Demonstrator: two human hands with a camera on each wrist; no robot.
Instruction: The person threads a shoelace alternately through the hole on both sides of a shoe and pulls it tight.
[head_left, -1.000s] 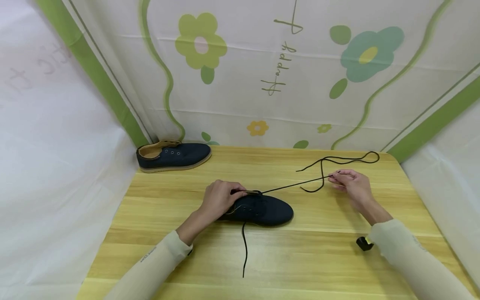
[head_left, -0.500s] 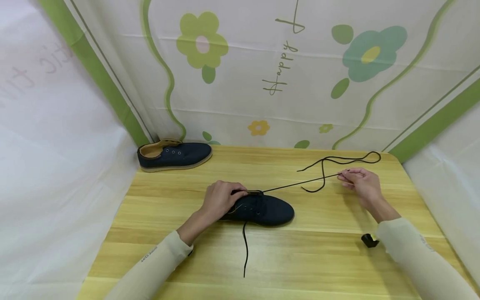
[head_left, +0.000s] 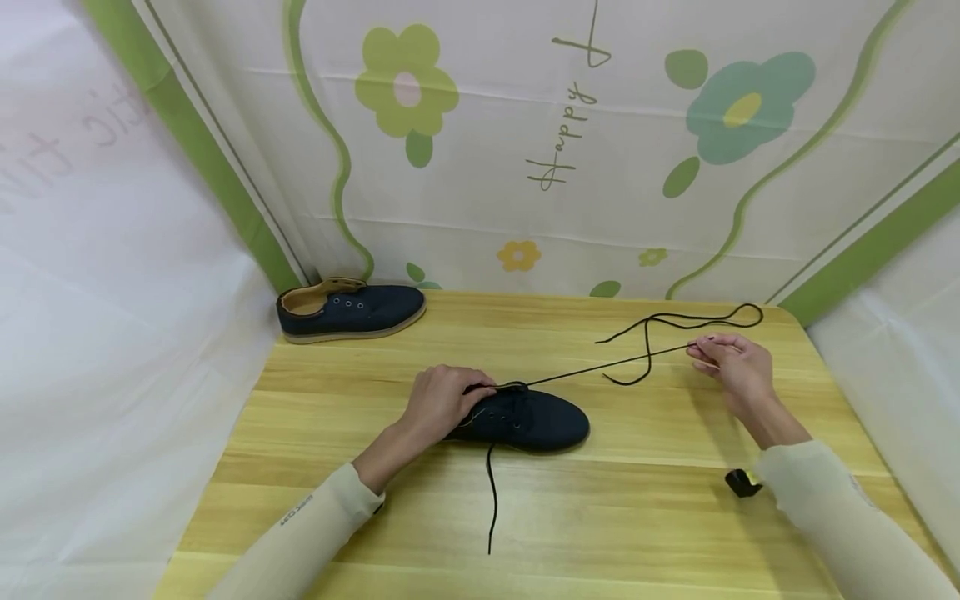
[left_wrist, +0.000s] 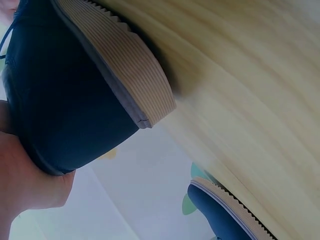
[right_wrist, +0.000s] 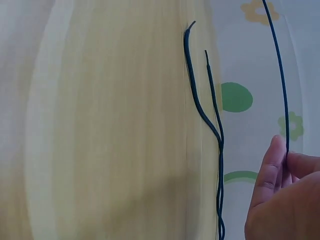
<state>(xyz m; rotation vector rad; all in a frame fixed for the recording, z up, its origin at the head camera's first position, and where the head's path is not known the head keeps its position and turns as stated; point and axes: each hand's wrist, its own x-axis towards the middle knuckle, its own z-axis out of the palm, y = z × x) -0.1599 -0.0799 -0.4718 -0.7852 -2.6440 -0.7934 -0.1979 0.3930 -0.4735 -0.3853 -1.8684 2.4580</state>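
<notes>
wood-grain table (head_left: 600,517) as base; left hand (head_left: 442,396) grips the dark shoe (head_left: 553,423); right hand (head_left: 741,368) pinches its taut lace (head_left: 585,370); ideally, pull smoothly and evenly.

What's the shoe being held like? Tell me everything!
It's a smooth-looking, navy lace-up shoe with small ringed eyelets and a ribbed tan sole. It sits sole down on the wooden table, toe toward the head view's right. The person's left grip holds it by the opening. A thin dark lace runs taut from it to the right grip; a loose end trails on its near side.
</notes>
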